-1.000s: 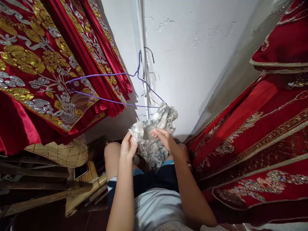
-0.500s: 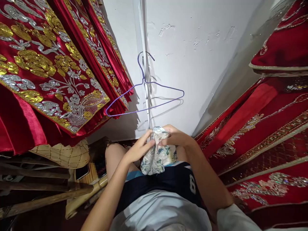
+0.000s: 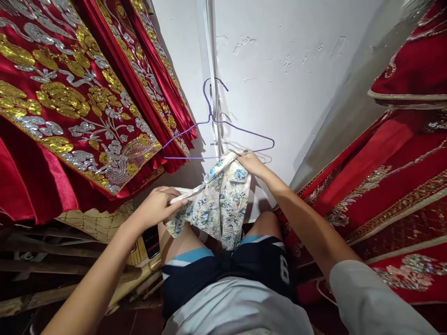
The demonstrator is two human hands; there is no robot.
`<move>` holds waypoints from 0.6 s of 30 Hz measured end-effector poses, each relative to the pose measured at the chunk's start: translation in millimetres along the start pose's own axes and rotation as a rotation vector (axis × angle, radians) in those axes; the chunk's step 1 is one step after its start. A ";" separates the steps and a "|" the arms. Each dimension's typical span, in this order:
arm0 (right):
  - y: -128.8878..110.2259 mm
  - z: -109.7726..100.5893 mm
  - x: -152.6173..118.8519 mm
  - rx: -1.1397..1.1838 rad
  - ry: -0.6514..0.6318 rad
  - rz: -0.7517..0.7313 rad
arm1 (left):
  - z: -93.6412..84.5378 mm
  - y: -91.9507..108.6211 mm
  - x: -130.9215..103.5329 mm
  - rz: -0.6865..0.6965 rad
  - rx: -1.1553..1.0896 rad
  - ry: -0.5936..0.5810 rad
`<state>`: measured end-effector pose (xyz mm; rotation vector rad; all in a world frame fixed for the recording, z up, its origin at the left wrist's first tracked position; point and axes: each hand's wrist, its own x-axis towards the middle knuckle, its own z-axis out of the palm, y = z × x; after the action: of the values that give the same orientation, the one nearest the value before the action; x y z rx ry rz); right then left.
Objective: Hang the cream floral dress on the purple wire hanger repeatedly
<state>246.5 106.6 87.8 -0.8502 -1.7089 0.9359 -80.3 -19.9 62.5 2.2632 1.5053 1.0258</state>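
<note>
A white cloth garment with a blue and green floral print (image 3: 209, 204) is stretched between my two hands, above my lap. My left hand (image 3: 162, 204) grips one end of its pale edge band, thumb on top. The other end of that band, higher up and to the right, is pinched in my right hand (image 3: 249, 163). A thin purple wire hanger (image 3: 240, 128) hangs by the white wall strip just beyond the garment, whose top edge overlaps the hanger's bottom bar in view.
Red embroidered garments (image 3: 63, 93) hang at the left, and more red beaded fabric (image 3: 384, 186) is at the right. Behind the hanger is a white wall (image 3: 272, 56). A phone (image 3: 152, 242) lies on a bamboo surface by my left knee.
My hands have moved apart, left hand to the left and right hand up. The bunched garment is now spread out between them, in front of the hanger's lower bar.
</note>
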 end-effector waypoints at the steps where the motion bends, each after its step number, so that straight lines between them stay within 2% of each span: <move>1: 3.5 -2.6 0.7 0.000 0.014 -0.022 | -6.9 -4.9 2.9 -0.006 0.018 0.011; 3: 2.5 -12.6 -2.0 -0.010 0.060 -0.077 | -17.7 -10.3 7.9 -0.007 0.048 0.017; 4: -1.0 -18.8 -4.8 -0.022 0.085 -0.093 | -21.5 -9.8 9.9 -0.016 0.021 0.075; 8: -19.1 -35.8 -19.0 -0.102 0.159 -0.097 | -24.8 12.1 19.5 -0.023 -0.154 0.262; 11: -25.4 -30.1 -30.6 -0.109 0.135 -0.067 | -18.0 33.8 37.7 0.023 -0.231 0.342; 14: -27.1 -18.2 -43.0 -0.105 0.120 -0.075 | -8.1 44.9 62.6 0.064 -0.172 0.472; 16: -27.9 -18.0 -48.8 -0.152 0.220 -0.118 | -3.1 47.0 74.8 0.064 -0.088 0.565; 18: -28.5 -29.0 -49.1 -0.242 0.387 -0.171 | -1.7 47.6 79.7 0.069 -0.050 0.575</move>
<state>284.6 56.9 99.2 -0.9557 -1.5412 0.4196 -29.6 28.8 123.2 2.0966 1.5697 1.8267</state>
